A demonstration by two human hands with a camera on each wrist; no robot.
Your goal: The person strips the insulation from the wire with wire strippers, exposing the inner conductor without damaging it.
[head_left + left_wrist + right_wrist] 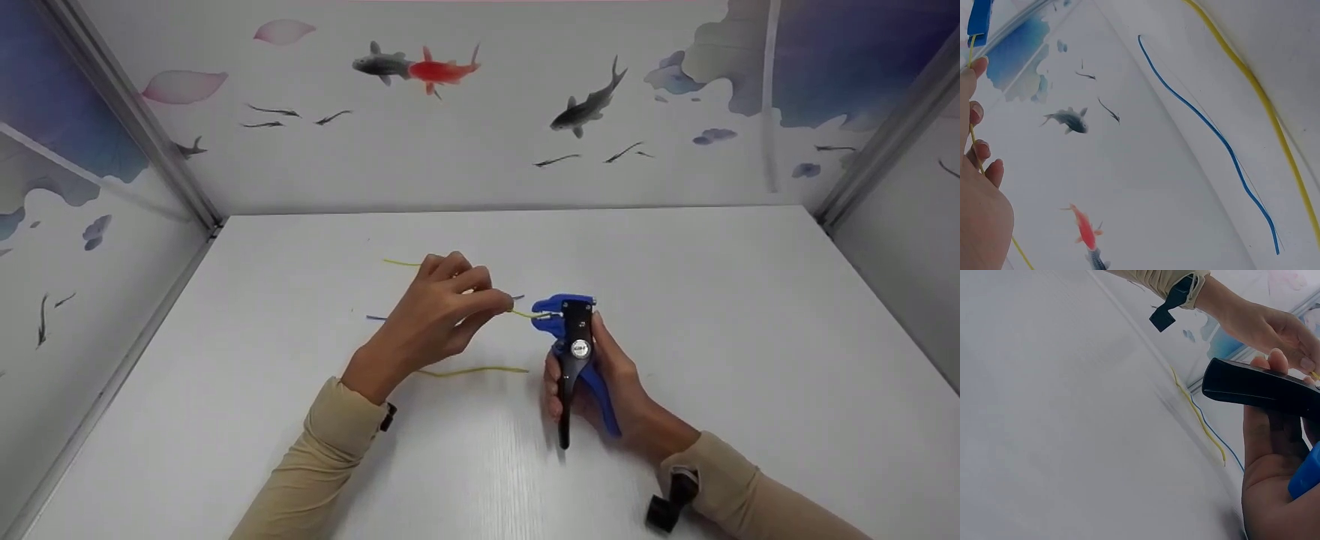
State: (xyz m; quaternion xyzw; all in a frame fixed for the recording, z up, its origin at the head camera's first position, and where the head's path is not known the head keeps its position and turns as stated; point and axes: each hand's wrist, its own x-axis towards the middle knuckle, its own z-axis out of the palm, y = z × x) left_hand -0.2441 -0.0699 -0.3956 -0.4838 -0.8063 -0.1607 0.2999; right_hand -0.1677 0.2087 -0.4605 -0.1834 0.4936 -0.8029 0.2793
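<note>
My left hand [442, 307] pinches a thin yellow wire [523, 313] between thumb and fingertips. One end of this wire sits in the blue jaws of a wire stripper [577, 322]; the other trails out behind the hand, as the left wrist view also shows. My right hand [619, 367] grips the stripper upright by its handles, fingers wrapped around them. In the right wrist view the black handle [1258, 388] and part of the blue handle [1309, 475] are in sight. Whether the stripper's jaws press on the wire cannot be told.
On the white table [735, 322] lie a second yellow wire [480, 370] below the left hand and a blue wire [1220, 136], partly hidden behind that hand in the head view. White panels with painted fish [592, 105] enclose the table at the back and sides.
</note>
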